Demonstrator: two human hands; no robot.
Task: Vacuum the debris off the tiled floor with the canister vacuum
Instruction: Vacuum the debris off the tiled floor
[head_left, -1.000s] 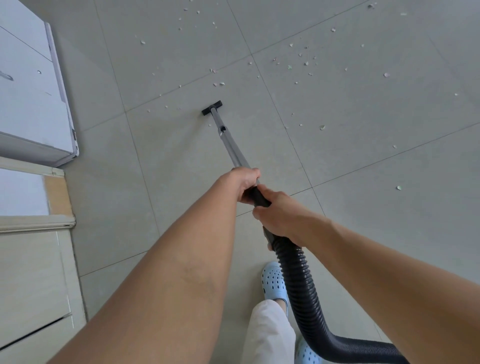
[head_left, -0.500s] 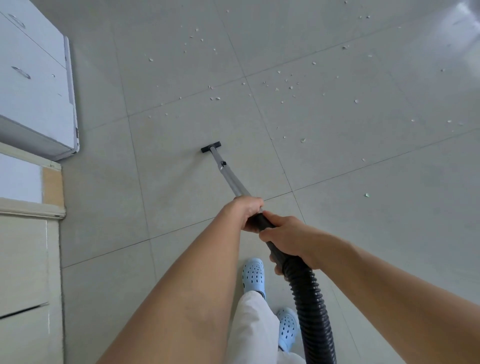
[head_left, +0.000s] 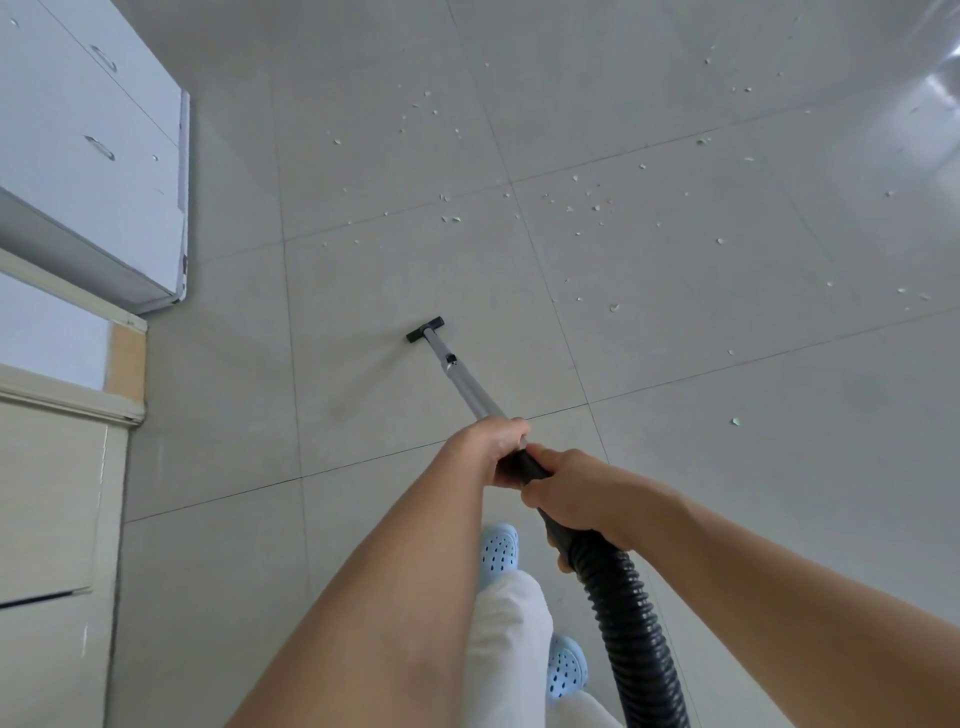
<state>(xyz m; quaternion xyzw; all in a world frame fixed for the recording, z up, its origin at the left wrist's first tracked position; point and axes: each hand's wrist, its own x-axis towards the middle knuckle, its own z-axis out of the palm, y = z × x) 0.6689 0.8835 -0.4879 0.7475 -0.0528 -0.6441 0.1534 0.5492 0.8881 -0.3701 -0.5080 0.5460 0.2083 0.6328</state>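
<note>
Both hands grip the vacuum's wand assembly, one just ahead of the other. The left hand (head_left: 491, 447) wraps its fingers around the upper end of the silver metal wand (head_left: 465, 387), where the tube meets the black handle, and the right hand (head_left: 569, 499) clenches the black handle just behind it, touching the start of the ribbed black hose (head_left: 631, 629), which curves down and out of the lower edge of the view. The wand slopes forward and to the left to a small black floor nozzle (head_left: 425, 329), which rests on a pale grey floor tile (head_left: 363, 322) bare of scraps just around it. The debris (head_left: 592, 200), small whitish flakes, lies scattered well beyond the nozzle, mostly across the tiles ahead and to the right, with a few stray bits nearer on the right side. The canister itself is out of view. Below the arms show a white trouser leg (head_left: 511, 623) and two light blue perforated clogs (head_left: 498, 551). Along the left edge stand a white cabinet (head_left: 93, 156) with drawer handles and, nearer, a beige cabinet (head_left: 52, 493).
</note>
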